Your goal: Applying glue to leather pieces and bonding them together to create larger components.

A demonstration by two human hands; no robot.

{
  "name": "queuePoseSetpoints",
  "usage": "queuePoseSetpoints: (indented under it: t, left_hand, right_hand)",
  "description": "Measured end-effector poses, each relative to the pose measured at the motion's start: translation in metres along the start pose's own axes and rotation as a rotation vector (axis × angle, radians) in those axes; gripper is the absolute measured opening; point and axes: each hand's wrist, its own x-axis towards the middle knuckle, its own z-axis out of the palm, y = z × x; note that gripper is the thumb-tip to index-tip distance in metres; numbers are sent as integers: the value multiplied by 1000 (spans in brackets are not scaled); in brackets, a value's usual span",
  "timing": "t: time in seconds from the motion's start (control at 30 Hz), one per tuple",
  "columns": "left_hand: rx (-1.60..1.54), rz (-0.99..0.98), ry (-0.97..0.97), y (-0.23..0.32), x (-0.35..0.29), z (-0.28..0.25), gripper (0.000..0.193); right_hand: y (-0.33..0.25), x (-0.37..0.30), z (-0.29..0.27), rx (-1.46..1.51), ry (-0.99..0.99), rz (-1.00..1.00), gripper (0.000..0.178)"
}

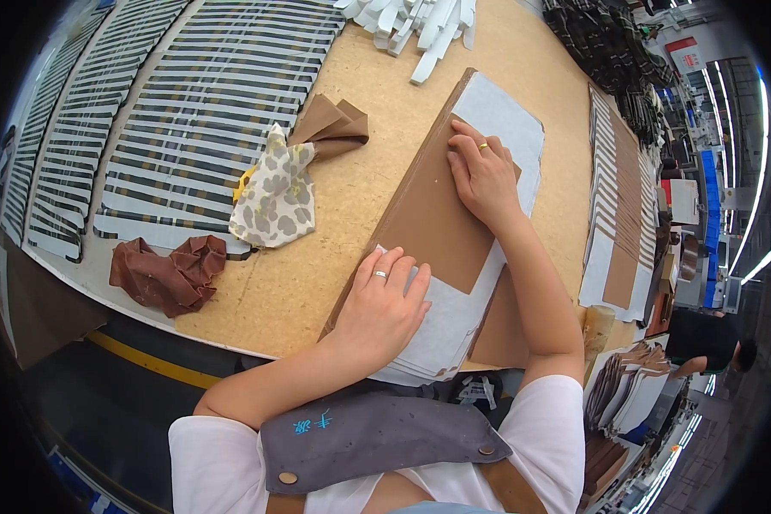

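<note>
A brown sheet point(441, 231) lies over a stack of white-backed panels point(454, 321), set at a slant on the tan table before me. My left hand point(381, 300), with a ring on it, rests at the near left part of the sheet. Its fingers are curled, and a small white piece point(380, 249) shows at the fingertips; the rest of that piece is hidden. Farther up, my right hand point(486, 176) presses its fingertips on the brown sheet near the far left edge, thumb apart from the fingers, nothing seen in it. Another brown panel point(501, 330) lies partly under the stack.
Left of the stack lie a spotted cloth point(274, 193), a folded brown piece point(334, 128) and a crumpled reddish-brown piece point(170, 274). Rows of striped strips point(218, 103) cover the left side. White strips point(415, 26) lie at the back, overlapped panels point(621, 206) at right. A person point(707, 343) is at far right.
</note>
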Motion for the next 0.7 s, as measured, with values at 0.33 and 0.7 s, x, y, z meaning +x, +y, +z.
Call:
queuePoseSetpoints:
  t: [0.33, 0.7]
  left_hand:
    - [-11, 10, -17, -3, -1, 0, 44]
    - [-49, 21, -28, -3, -3, -2, 45]
  right_hand:
    - [-9, 8, -10, -24, 2, -68, 14]
    - [-21, -16, -4, 104, 33, -169, 11]
